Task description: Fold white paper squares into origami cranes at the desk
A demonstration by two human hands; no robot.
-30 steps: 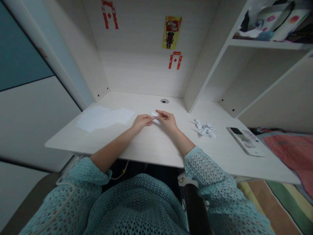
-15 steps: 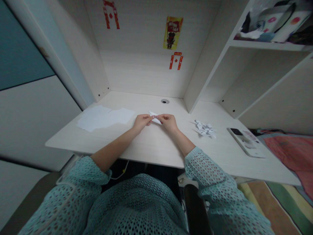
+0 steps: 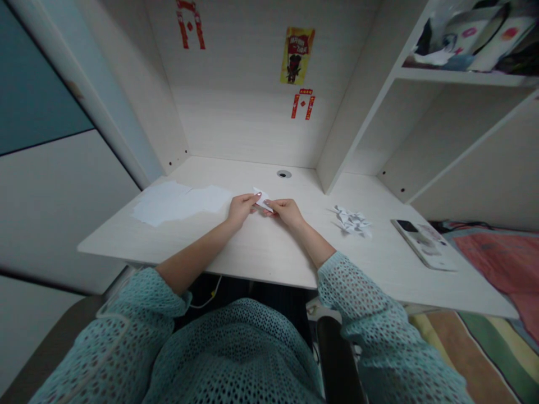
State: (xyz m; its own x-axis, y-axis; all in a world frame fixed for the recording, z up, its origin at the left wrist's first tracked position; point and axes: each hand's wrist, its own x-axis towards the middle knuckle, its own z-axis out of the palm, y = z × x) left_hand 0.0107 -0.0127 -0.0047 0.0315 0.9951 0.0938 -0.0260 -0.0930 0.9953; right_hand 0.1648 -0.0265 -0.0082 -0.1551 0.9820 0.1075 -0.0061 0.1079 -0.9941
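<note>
Between my two hands is a small folded piece of white paper (image 3: 263, 197), held just above the desk. My left hand (image 3: 242, 209) pinches its left side, thumb on top. My right hand (image 3: 288, 211) grips the lower right end with thumb and fingers. Parts of the paper are hidden behind the fingers. To the left, several flat white paper sheets (image 3: 168, 203) lie overlapping on the desk. A small pile of folded white paper pieces (image 3: 352, 221) rests to the right of my right hand.
The white desk (image 3: 261, 252) has a back wall with stickers and a round cable hole (image 3: 284, 174). A phone (image 3: 423, 244) lies on the right. An upright divider (image 3: 353, 112) and a loaded shelf (image 3: 467, 76) stand at the right. A chair armrest (image 3: 337, 359) is below.
The fingertips have moved apart, with my left thumb higher on the paper. The paper has turned slightly and more of its face shows. Sheets and pile stay put.
</note>
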